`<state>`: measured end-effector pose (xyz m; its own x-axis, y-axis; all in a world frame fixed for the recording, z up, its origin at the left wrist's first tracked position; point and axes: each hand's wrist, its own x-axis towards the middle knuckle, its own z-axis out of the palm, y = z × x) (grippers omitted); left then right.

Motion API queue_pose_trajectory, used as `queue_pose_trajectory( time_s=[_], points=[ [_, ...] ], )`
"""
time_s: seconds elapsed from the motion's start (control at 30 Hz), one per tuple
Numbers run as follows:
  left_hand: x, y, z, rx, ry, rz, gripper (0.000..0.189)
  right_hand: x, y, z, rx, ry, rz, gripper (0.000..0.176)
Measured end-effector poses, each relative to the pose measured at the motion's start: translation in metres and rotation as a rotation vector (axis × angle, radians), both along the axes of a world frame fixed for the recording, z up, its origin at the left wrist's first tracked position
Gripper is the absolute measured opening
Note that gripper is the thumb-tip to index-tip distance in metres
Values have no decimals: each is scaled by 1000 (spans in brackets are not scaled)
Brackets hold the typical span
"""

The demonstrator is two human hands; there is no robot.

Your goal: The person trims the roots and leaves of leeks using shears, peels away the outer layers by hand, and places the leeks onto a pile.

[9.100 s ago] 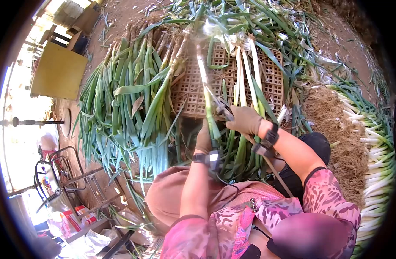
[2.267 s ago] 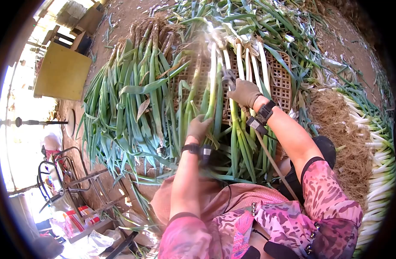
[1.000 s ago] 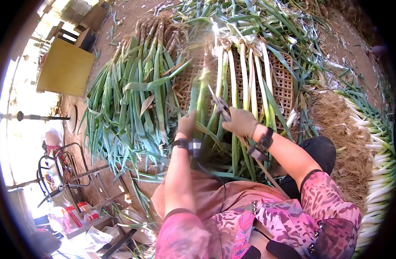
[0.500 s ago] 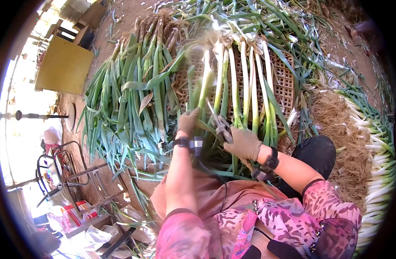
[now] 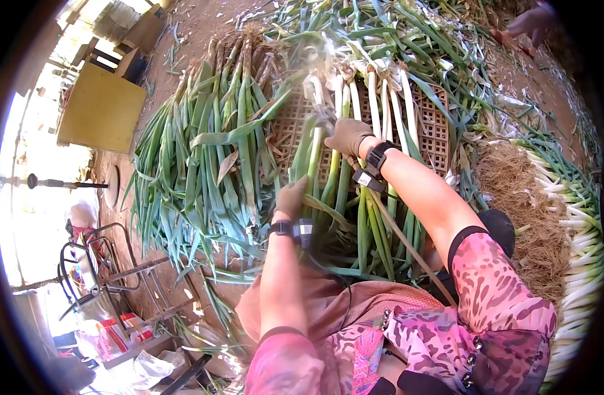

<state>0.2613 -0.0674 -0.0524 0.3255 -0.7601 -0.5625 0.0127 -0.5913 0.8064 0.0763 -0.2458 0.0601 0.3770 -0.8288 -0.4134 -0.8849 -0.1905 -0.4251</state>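
My gloved left hand (image 5: pixel 290 199) is closed around the green leaves of a large green onion (image 5: pixel 314 148), whose white root end points away from me. My gloved right hand (image 5: pixel 348 137) grips a metal blow gun (image 5: pixel 326 118) against the upper stalk. A tan hose (image 5: pixel 407 247) runs from the right hand back toward my lap. Blur surrounds the root end. To the right, several peeled green onions (image 5: pixel 374 108) with white stems lie side by side on a brown plastic crate (image 5: pixel 433 128). Its lattice is partly covered.
A thick pile of untrimmed green onions (image 5: pixel 210 151) lies left of the crate. Stripped leaves (image 5: pixel 433 43) cover the ground beyond. At right, cleaned onions (image 5: pixel 578 289) are stacked with roots (image 5: pixel 519 210) inward. A yellow board (image 5: pixel 101 105) and metal frame (image 5: pixel 111 263) stand left. Another person's hand (image 5: pixel 532 26) shows upper right.
My right hand has moved up and left with the blow gun, from near the leaves to the white stem. My left hand has slid slightly down, still gripping the green onion.
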Motion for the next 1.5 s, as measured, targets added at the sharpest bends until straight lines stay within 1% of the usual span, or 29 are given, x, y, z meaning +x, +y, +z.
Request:
queue_pose_trajectory(
  time_s=[0.03, 0.1, 0.2, 0.27, 0.33, 0.37, 0.4, 0.47, 0.5, 0.53, 0.57, 0.63, 0.67, 0.7, 0.73, 0.77, 0.8, 0.83, 0.87, 0.9, 0.97, 1.07, 1.1, 1.2, 1.3, 1.37, 1.43, 1.47, 1.5],
  points=[
    [-1, 0, 2, 6, 5, 4, 60, -1, 0, 1, -61, 6, 18, 44],
    [-1, 0, 7, 15, 13, 12, 59, -8, 0, 4, 25, -15, 7, 46],
    [14, 1, -34, -38, -64, -53, 57, -13, 22, 25, 154, 21, 96, 44],
    [30, 6, -41, -106, -274, -138, 58, -22, 39, 18, 166, 40, 175, 41],
    [29, 5, -28, 21, -314, 58, 54, -42, 67, 17, 167, -43, 170, 41],
    [14, 4, 15, 128, -638, 69, 46, -56, 79, 11, 124, -79, 172, 41],
    [12, 3, 34, 210, -717, -14, 44, -71, 86, 24, 217, -78, 149, 47],
    [4, -5, 63, 312, -905, -124, 44, -106, 100, 41, 100, -151, 29, 48],
    [-8, -11, 78, 329, -1015, -152, 45, -121, 100, 48, 105, -76, -99, 49],
    [-16, -17, 85, 341, -1125, -181, 47, -143, 96, 30, 38, 1, -137, 53],
    [-19, -24, 81, 209, -1212, -181, 55, -156, 97, 35, -54, 34, -236, 57],
    [-31, -38, 72, -69, -1387, -161, 58, -190, 82, 7, -176, 235, -317, 61],
    [-29, -46, 57, -117, -1338, -273, 62, -202, 77, -5, -243, 273, -323, 62],
    [-32, -55, 45, -34, -1135, -339, 75, -212, 72, -17, -309, 312, -329, 62],
    [-38, -61, 42, 48, -1057, -371, 84, -219, 70, -21, -372, 352, -334, 63],
    [-45, -65, 39, 133, -979, -401, 92, -206, 74, 3, -345, 391, -306, 58],
    [-49, -68, 37, 147, -1095, -433, 97, -200, 74, 1, -408, 292, -251, 56],
    [-55, -70, 41, 160, -1087, -420, 95, -194, 73, -1, -469, 192, -194, 55],
    [-62, -72, 50, 174, -1080, -408, 92, -181, 71, 8, -279, 51, -205, 50],
    [-68, -73, 56, 191, -1074, -397, 89, -172, 72, -26, -344, -98, -231, 52],
    [-76, -79, 56, 234, -1054, -440, 75, -141, 67, -6, -26, -130, -276, 63],
    [-83, -80, 66, 245, -960, -416, 67, -97, 54, -42, -31, 42, -456, 77],
    [-80, -81, 69, 253, -945, -407, 66, -90, 51, -53, -39, 78, -423, 94],
    [-62, -82, 82, 292, -988, -339, 66, -69, 52, -59, -120, 221, -448, 117],
    [-41, -85, 111, 240, -1059, -301, 61, -73, 45, -71, -194, 243, -403, 104],
    [-19, -87, 109, 154, -1058, -257, 57, -79, 44, -61, -208, 150, -421, 94],
    [3, -83, 99, -27, -838, -311, 52, -89, 41, -44, -88, 13, -487, 86],
    [7, -83, 94, -110, -537, -313, 48, -90, 40, -47, -64, -125, -595, 79],
    [7, -78, 85, -174, -295, -307, 47, -93, 45, -51, -165, -219, -606, 75]
  ],
)
